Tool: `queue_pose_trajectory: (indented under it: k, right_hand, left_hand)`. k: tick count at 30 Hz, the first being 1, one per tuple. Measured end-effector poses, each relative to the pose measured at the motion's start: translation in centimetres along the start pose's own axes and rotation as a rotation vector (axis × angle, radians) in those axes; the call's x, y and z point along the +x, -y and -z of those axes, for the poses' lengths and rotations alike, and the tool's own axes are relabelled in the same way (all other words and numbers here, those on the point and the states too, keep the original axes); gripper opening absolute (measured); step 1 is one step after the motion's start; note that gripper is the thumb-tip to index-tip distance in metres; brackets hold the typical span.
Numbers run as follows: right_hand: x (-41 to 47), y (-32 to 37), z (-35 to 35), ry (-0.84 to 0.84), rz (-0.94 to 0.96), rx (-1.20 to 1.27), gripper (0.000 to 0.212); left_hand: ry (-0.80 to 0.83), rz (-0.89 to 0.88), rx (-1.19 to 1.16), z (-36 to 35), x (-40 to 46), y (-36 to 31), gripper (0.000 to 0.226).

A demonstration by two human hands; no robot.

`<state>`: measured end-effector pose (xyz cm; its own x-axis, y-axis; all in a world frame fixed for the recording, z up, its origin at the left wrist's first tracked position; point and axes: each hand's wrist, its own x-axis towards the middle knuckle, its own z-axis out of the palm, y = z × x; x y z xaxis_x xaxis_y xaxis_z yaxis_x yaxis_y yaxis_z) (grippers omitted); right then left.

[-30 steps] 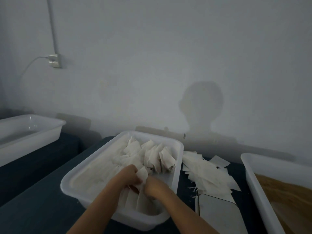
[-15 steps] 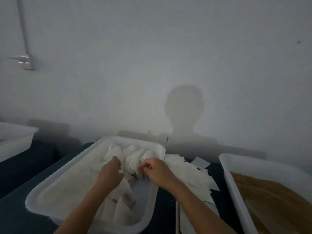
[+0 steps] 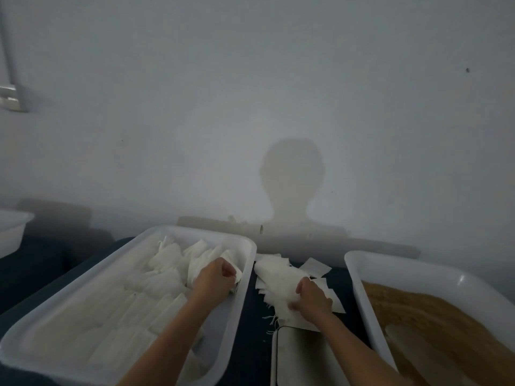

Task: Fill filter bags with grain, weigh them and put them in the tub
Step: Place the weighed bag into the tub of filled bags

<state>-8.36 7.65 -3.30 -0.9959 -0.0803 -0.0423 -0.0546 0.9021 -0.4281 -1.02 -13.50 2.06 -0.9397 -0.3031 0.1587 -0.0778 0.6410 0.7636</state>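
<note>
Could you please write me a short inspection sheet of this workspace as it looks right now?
Surface: dark table.
Job's things: white tub of filled filter bags; pile of empty bags on the table; grain tub with brown grain at right; scale at the near edge.
Clutter: loose threads beside the pile.
Grippers: left hand grips a bag inside the tub; right hand on the pile.
Cables: nothing seen.
Surroundings: pale wall; another white tub far left.
</note>
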Motion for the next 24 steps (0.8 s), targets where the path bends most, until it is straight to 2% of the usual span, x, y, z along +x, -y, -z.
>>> queue_pose_trajectory:
  k: [3, 4, 7, 13, 19, 22, 24]
  right_hand:
    - [0.1, 0.0, 0.1, -0.077, 0.005, -0.041, 0.005]
    - [0.0, 0.0, 0.2, -0.099, 0.01, -0.041, 0.004]
    - [0.0, 0.1, 0.5, -0.157, 0.01, -0.036, 0.018]
    - [-0.2, 0.2, 1.0, -0.146, 0.012, -0.106, 0.023]
    - [-0.8, 0.5, 1.2, -0.146, 0.025, -0.14, 0.029]
    - [-1.3, 0.6, 2.1, -0.237, 0.084, -0.138, 0.024]
    - [-1.7, 0.9, 3.9, -0.377, 0.138, 0.01, 0.024]
  left_hand:
    - [0.01, 0.037, -0.018, -0.3, 0.0, 0.6, 0.007]
    - [0.008, 0.041, -0.026, -0.2, 0.1, 0.8, 0.007]
    - [0.003, 0.051, -0.021, -0.1, -0.1, 1.3, 0.009]
    - [0.013, 0.052, -0.021, -0.4, -0.2, 1.3, 0.007]
    - [-0.044, 0.022, -0.051, -0.5, -0.6, 0.9, 0.005]
    - [-0.098, -0.027, -0.108, -0.1, -1.0, -0.1, 0.011]
    - [-0.157, -0.096, -0.128, 0.2, -1.4, -1.2, 0.017]
